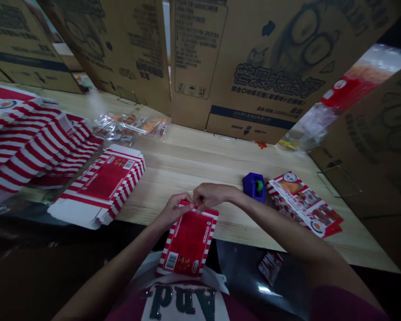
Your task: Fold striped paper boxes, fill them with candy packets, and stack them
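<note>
Left hand (175,210) and right hand (213,196), fingertips pinched, grip the top edge of one red-striped carton (187,240); one blue tape dispenser (254,187) stands near the right hand.

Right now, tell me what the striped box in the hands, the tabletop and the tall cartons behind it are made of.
The red-and-white striped box looks like thin printed paperboard, with sharp folds and a slight sheen. The tabletop looks like pale wood with visible grain, though it could be a wood-look surface. The tall cartons look like matte brown corrugated cardboard printed in dark ink, though no fluting shows.
</note>
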{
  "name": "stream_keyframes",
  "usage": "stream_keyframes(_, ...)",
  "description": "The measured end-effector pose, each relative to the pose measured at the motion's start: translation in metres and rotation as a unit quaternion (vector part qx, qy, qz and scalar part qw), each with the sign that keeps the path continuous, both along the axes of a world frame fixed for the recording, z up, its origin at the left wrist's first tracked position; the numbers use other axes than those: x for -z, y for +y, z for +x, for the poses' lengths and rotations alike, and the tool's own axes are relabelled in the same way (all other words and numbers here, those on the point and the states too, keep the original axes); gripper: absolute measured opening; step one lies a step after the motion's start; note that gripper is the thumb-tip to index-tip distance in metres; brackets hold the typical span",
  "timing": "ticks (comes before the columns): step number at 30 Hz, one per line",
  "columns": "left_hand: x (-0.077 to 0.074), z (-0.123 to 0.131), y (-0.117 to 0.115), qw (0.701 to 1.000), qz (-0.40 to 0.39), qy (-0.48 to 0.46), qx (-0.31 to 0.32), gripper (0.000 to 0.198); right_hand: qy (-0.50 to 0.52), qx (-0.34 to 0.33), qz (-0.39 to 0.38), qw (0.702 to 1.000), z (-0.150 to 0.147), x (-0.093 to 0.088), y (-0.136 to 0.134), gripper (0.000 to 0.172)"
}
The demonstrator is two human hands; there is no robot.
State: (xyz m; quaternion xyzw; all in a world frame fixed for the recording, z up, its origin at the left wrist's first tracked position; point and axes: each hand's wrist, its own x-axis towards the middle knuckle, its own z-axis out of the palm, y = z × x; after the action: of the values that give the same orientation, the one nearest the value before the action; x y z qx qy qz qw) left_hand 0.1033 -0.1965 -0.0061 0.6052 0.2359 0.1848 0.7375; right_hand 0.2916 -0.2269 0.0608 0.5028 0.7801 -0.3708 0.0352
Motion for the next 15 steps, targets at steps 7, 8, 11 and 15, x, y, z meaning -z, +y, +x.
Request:
stream_keyframes(7, 0.001, -0.006, 0.001, 1.0, 0.029, 0.002, -0.001, 0.022, -0.05, 0.06, 0.062, 0.995, -0.005, 0.001, -0.01, 0.034)
stream_keyframes(8, 0.0, -0.007, 0.001, 0.999, 0.032, 0.002, 0.004, 0.022, -0.012, 0.075, 0.03, 0.997, -0.002, 0.005, -0.009, 0.036)
stream_keyframes(11, -0.01, -0.011, -0.002, 0.999, 0.04, 0.004, 0.017, 0.022, 0.174, 0.115, -0.164, 0.964, 0.008, 0.026, -0.007, 0.043)
stream_keyframes(15, -0.019, -0.016, -0.006, 0.997, 0.063, -0.009, 0.032, 0.019, 0.399, 0.181, -0.377, 0.816, 0.008, 0.065, -0.016, 0.048)
